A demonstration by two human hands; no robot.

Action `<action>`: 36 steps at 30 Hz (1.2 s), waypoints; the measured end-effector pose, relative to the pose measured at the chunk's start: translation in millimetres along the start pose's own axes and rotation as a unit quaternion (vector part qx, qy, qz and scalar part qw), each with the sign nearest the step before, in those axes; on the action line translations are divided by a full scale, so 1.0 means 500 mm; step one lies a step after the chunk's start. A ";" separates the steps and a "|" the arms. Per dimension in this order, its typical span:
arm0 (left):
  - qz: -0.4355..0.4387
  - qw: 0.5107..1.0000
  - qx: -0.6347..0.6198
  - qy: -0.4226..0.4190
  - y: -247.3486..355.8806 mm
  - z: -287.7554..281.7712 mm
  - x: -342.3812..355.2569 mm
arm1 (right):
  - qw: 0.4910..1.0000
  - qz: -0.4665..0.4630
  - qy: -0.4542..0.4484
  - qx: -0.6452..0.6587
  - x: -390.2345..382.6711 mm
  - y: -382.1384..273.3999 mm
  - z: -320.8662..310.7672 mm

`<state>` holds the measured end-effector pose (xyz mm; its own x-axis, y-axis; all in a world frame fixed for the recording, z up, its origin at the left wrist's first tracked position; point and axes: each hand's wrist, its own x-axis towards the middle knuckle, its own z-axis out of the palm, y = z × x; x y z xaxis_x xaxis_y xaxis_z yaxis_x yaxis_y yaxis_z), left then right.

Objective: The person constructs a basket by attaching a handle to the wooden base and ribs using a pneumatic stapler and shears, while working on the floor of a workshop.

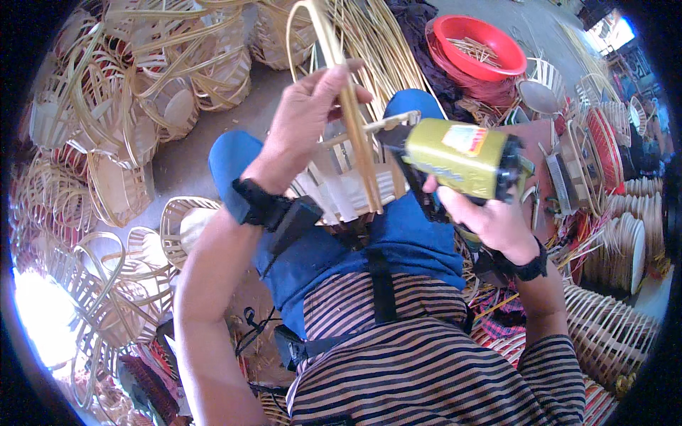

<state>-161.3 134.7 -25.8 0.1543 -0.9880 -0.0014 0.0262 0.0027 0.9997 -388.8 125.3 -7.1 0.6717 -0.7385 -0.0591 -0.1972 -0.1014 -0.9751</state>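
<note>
A pale woven basket (337, 186) rests on my lap between the blue-clad legs, its tall looped handle of split cane rising toward the top of the view. My left hand (302, 113) is closed around the upright cane strips (348, 99) of that handle. A yellow-green cylindrical power tool (458, 157) with black ends is in my right hand (483, 216), its fingers wrapped beneath the body. The tool's black nose points left and sits by the handle strip and the basket rim; whether it touches them I cannot tell.
Piled baskets (163, 71) fill the left side, with more at lower left. Long cane strips (373, 39) lie beyond my knees. A red basin (479, 25) holding sticks is at upper right. Stacks of pale oval pieces (625, 248) and a ribbed basket (607, 330) are on the right.
</note>
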 end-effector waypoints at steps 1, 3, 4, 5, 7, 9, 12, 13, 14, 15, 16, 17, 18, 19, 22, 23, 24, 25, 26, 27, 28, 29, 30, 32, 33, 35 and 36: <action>0.014 1.000 0.014 0.021 0.007 -0.002 -0.001 | 1.000 0.016 0.014 -0.007 -0.009 0.003 -0.022; 0.066 0.980 0.187 0.035 0.018 -0.054 -0.003 | 0.997 0.048 0.056 -0.026 -0.037 0.015 -0.073; 0.055 0.951 0.292 0.081 0.084 -0.031 -0.018 | 0.994 0.062 0.078 -0.035 -0.047 0.030 -0.100; 0.085 0.945 0.306 0.074 0.092 -0.070 -0.018 | 0.990 0.075 0.106 -0.049 -0.060 0.060 -0.124; 0.149 0.922 0.348 0.085 0.156 -0.156 -0.072 | 0.981 0.085 0.149 -0.088 -0.073 0.107 -0.153; 0.303 0.751 0.581 0.078 0.182 -0.196 -0.054 | 0.943 0.145 0.241 -0.175 -0.115 0.207 -0.211; 0.309 0.605 0.731 0.067 0.258 -0.155 -0.075 | 0.895 0.224 0.316 -0.221 -0.228 0.364 -0.299; 0.318 0.581 0.746 0.071 0.260 -0.136 -0.071 | 0.884 0.249 0.330 -0.218 -0.270 0.410 -0.329; 0.324 0.591 0.734 0.086 0.261 -0.121 -0.075 | 0.882 0.264 0.333 -0.204 -0.303 0.454 -0.353; 0.330 0.597 0.725 0.095 0.258 -0.114 -0.079 | 0.881 0.275 0.335 -0.191 -0.330 0.498 -0.371; 0.338 0.605 0.713 0.101 0.246 -0.121 -0.076 | 0.876 0.267 0.355 -0.186 -0.353 0.544 -0.382; 0.325 0.607 0.719 0.096 0.242 -0.128 -0.064 | 0.870 0.221 0.393 -0.197 -0.391 0.611 -0.405; 0.310 0.610 0.724 0.092 0.238 -0.129 -0.062 | 0.870 0.196 0.406 -0.200 -0.402 0.645 -0.414; 0.303 0.606 0.729 0.094 0.230 -0.134 -0.060 | 0.867 0.172 0.421 -0.205 -0.416 0.676 -0.424; 0.324 0.580 0.741 0.094 0.224 -0.142 -0.063 | 0.859 0.254 0.396 -0.201 -0.407 0.673 -0.415; 0.317 0.583 0.743 0.089 0.225 -0.145 -0.062 | 0.865 0.261 0.399 -0.156 -0.374 0.607 -0.372; 0.317 0.590 0.738 0.084 0.227 -0.140 -0.055 | 0.869 0.250 0.403 -0.138 -0.375 0.587 -0.374; 0.327 0.590 0.733 0.082 0.233 -0.131 -0.050 | 0.874 0.240 0.406 -0.116 -0.373 0.571 -0.370; 0.342 0.592 0.726 0.076 0.236 -0.116 -0.044 | 0.877 0.230 0.411 -0.094 -0.376 0.558 -0.369; 0.313 0.623 0.710 0.095 0.231 -0.109 -0.049 | 0.886 0.233 0.399 -0.039 -0.371 0.516 -0.356; 0.314 0.639 0.692 0.116 0.220 -0.102 -0.055 | 0.895 0.232 0.377 0.047 -0.354 0.466 -0.330; 0.315 0.655 0.673 0.137 0.209 -0.098 -0.062 | 0.897 0.233 0.344 0.152 -0.332 0.416 -0.301; 0.309 0.681 0.644 0.160 0.198 -0.086 -0.078 | 0.888 0.226 0.303 0.262 -0.307 0.372 -0.275; 0.237 0.783 0.552 0.161 0.165 -0.059 -0.108 | 0.854 0.206 0.225 0.422 -0.249 0.309 -0.229; 0.167 0.845 0.485 0.149 0.148 -0.036 -0.120 | 0.836 0.191 0.190 0.477 -0.220 0.281 -0.211; -0.042 0.956 0.289 0.027 0.092 0.051 -0.124 | 0.825 0.138 0.154 0.526 -0.164 0.239 -0.177; -0.115 0.978 0.167 -0.042 0.043 0.091 -0.122 | 0.818 0.121 0.138 0.546 -0.146 0.223 -0.167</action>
<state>-214.8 187.9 -3.1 0.0991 -0.9660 -0.2386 -0.2750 -0.2571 0.9264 -519.7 112.1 -93.7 0.4918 -0.7859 -0.3749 0.5548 0.6147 -0.5607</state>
